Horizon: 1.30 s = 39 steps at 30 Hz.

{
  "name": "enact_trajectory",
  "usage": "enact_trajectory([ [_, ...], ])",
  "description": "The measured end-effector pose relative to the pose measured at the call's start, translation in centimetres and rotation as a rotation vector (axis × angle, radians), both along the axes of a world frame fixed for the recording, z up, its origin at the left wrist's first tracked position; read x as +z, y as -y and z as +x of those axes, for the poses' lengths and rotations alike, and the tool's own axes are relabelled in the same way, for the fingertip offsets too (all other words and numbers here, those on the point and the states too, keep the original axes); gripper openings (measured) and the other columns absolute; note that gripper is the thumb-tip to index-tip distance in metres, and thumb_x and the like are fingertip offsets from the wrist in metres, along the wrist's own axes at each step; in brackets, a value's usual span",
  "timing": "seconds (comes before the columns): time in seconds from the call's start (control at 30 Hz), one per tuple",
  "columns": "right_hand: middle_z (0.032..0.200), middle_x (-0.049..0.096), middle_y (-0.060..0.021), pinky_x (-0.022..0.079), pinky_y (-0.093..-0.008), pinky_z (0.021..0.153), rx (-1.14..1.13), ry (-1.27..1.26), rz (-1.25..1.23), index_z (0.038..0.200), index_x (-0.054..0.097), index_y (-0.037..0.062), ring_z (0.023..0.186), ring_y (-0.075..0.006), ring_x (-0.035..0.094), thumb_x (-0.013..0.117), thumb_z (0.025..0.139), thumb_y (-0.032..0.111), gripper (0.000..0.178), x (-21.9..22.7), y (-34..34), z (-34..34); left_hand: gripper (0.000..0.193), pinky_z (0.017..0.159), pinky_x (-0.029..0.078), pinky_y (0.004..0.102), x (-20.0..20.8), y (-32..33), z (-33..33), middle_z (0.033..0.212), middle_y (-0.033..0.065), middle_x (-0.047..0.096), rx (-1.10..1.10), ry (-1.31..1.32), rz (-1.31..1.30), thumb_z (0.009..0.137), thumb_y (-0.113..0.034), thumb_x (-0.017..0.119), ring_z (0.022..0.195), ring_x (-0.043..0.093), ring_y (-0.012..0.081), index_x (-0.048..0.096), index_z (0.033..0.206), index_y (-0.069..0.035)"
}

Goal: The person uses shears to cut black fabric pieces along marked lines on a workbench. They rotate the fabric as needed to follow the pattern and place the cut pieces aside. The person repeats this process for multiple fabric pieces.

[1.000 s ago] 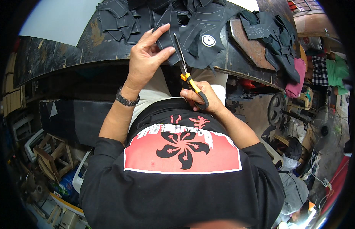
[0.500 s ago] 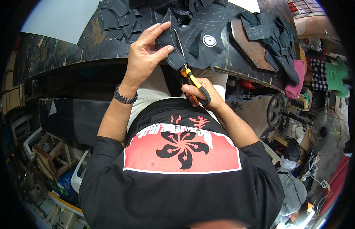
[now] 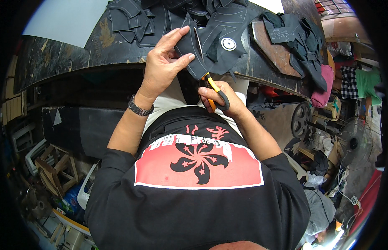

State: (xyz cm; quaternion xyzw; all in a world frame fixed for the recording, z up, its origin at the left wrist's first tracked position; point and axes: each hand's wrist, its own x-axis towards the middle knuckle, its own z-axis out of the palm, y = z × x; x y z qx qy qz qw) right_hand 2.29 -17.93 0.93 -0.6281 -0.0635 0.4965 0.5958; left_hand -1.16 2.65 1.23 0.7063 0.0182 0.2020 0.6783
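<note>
The left hand (image 3: 167, 62) pinches a dark, white-lined piece (image 3: 193, 64) at its 2 o'clock, thumb on top. The right hand (image 3: 223, 98) grasps yellow-and-black scissors (image 3: 209, 80), blades toward 11 o'clock along that piece. Farther, at the right hand's 12 o'clock, lies a white disc (image 3: 228, 44).

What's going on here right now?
A person holds yellow-and-black scissors in the right hand, handles spread apart, the blades at a dark, pale-lined piece. The left hand is at that piece's left side, thumb and fingertip apart; how firmly it grips can't be told. The piece's near end extends past the edge of the black table; more dark pieces lie beyond.
</note>
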Motion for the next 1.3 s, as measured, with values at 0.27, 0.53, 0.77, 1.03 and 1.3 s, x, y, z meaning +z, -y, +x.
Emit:
enact_trajectory([
  [0.27,0.052,0.052,0.0014,0.036,-0.0212,0.039,0.043,0.046,-0.077,0.071,0.058,0.0069,0.040,-0.0067,0.049,0.076,0.085,0.038,0.038,0.2,0.1,-0.8,0.054,0.082,0.053,0.0209,-0.4,0.0,0.1,0.134,0.0103,0.053,0.023,0.003,-0.023,0.081,0.000,0.074,0.098,0.060,0.0097,0.058,0.133,-0.005],
  [0.53,0.059,0.054,-0.0018,0.039,-0.0223,0.042,0.058,0.028,-0.036,0.077,0.057,0.0059,0.046,-0.0094,0.052,0.070,0.089,0.033,0.033,0.8,-0.2,0.0,0.046,0.096,0.046,0.0248,-0.4,-0.6,0.7,0.129,0.0099,0.057,0.030,0.033,-0.059,0.082,0.002,0.073,0.114,0.057,0.0146,0.062,0.127,0.000],
  [0.77,0.056,0.052,0.0012,0.037,-0.0228,0.041,0.022,0.019,-0.004,0.080,0.062,0.0040,0.044,-0.0073,0.048,0.076,0.084,0.037,0.036,0.4,-0.6,-0.3,0.048,0.095,0.048,0.0248,-0.8,0.2,0.5,0.134,0.0091,0.054,0.074,0.066,-0.016,0.083,0.004,0.072,0.114,0.056,0.0136,0.060,0.129,-0.001],
  [1.03,0.057,0.052,0.0008,0.039,-0.0225,0.041,0.047,0.038,-0.047,0.080,0.061,0.0041,0.044,-0.0076,0.050,0.076,0.084,0.038,0.037,0.4,-0.5,0.1,0.049,0.093,0.047,0.0240,-0.8,0.3,0.3,0.133,0.0079,0.054,0.079,0.004,-0.070,0.082,0.004,0.072,0.110,0.054,0.0112,0.060,0.129,-0.002],
  [1.3,0.058,0.053,0.0009,0.039,-0.0221,0.041,0.011,0.047,-0.001,0.079,0.061,0.0044,0.045,-0.0073,0.050,0.075,0.085,0.038,0.037,-0.1,-0.9,-0.1,0.048,0.088,0.045,0.0215,-1.0,1.1,0.1,0.126,0.0071,0.057,0.102,0.030,-0.052,0.081,-0.001,0.075,0.103,0.054,0.0097,0.062,0.128,-0.003],
])
